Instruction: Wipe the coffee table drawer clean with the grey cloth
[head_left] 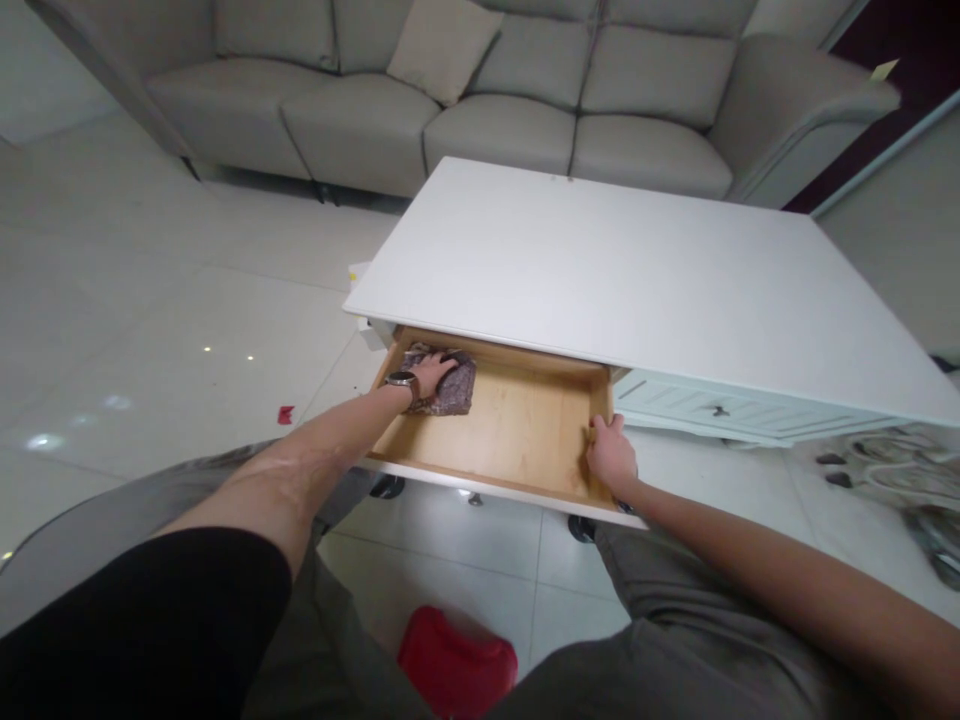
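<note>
My left hand point(431, 375), with a watch point(403, 380) on the wrist, presses down on a mottled purple-grey cloth point(459, 395) inside a pulled-out wooden drawer point(525, 420). Its fingers lie spread over the cloth, which sits bunched in the drawer's back left corner. At the drawer's right side wall is my right hand point(613, 455), its fingers curled over the top edge. The drawer's light wood bottom shows bare to the right of the cloth. A small knob point(475, 499) is on its front panel.
The drawer belongs to a white coffee table point(615, 270), which has a second, shut drawer point(705, 405) on the right. Behind it stands a grey sofa point(495, 130) with a beige cushion point(442, 45). A red object point(457, 660) lies between my legs; a red scrap point(286, 414) is on the tiles.
</note>
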